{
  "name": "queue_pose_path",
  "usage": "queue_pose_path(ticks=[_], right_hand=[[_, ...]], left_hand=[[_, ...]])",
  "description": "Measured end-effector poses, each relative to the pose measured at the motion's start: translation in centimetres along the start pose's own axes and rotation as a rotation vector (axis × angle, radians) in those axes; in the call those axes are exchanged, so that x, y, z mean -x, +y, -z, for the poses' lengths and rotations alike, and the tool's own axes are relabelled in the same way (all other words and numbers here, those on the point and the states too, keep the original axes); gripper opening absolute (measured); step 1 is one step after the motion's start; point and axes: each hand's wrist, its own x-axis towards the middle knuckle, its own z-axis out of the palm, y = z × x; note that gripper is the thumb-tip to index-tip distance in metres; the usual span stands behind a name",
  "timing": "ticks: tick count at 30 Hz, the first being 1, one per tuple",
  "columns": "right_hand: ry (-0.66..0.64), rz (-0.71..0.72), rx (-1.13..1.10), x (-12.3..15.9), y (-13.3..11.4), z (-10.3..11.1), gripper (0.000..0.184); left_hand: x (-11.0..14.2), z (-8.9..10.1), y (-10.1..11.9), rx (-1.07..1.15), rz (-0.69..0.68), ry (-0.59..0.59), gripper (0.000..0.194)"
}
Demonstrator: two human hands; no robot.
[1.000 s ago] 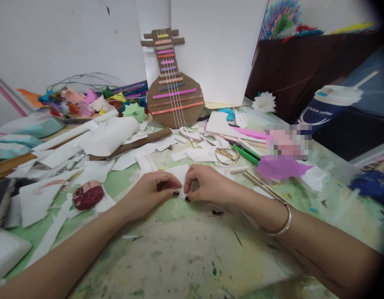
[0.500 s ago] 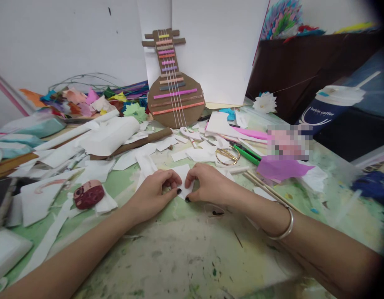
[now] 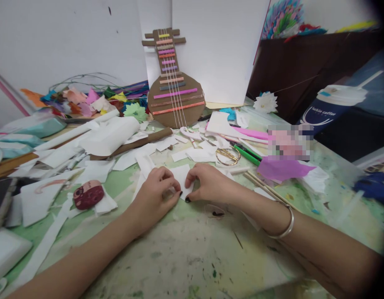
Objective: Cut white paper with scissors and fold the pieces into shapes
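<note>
A small piece of white paper lies between my two hands near the middle of the table. My right hand pinches its right edge between thumb and fingers. My left hand has its fingers curled and thumb tip at the paper's left side; whether it grips the paper I cannot make out. Behind them a brown cardboard lute with coloured strips and white strings leans upright against a white board. Gold-handled scissors lie beyond my right hand.
White paper scraps surround my hands. A green cutter, purple paper and thin sticks lie right. A dark red patterned object sits left. A coffee cup stands at the far right.
My left hand has turned slightly, its fingers curling and its thumb shifting along the paper's edge. The right hand keeps its pinch on the paper and has hardly moved.
</note>
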Motion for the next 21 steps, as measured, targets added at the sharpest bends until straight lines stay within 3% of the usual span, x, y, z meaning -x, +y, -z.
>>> queue_pose_path(ticks=[5, 8, 12, 21], right_hand=[[0.009, 0.007, 0.007, 0.0, -0.1, 0.0, 0.023], [0.004, -0.004, 0.013, -0.1, -0.1, 0.2, 0.023], [-0.006, -0.023, 0.004, -0.2, -0.1, 0.4, 0.024], [-0.026, -0.021, -0.012, -0.2, -0.1, 0.5, 0.023]], left_hand=[[1.0, -0.2, 1.2, -0.207, -0.303, 0.035, 0.020], [1.9, -0.3, 2.0, -0.396, -0.393, 0.010, 0.021], [2.9, -0.4, 2.3, -0.557, -0.408, -0.026, 0.024], [3.6, -0.1, 3.0, -0.681, -0.392, -0.196, 0.041]])
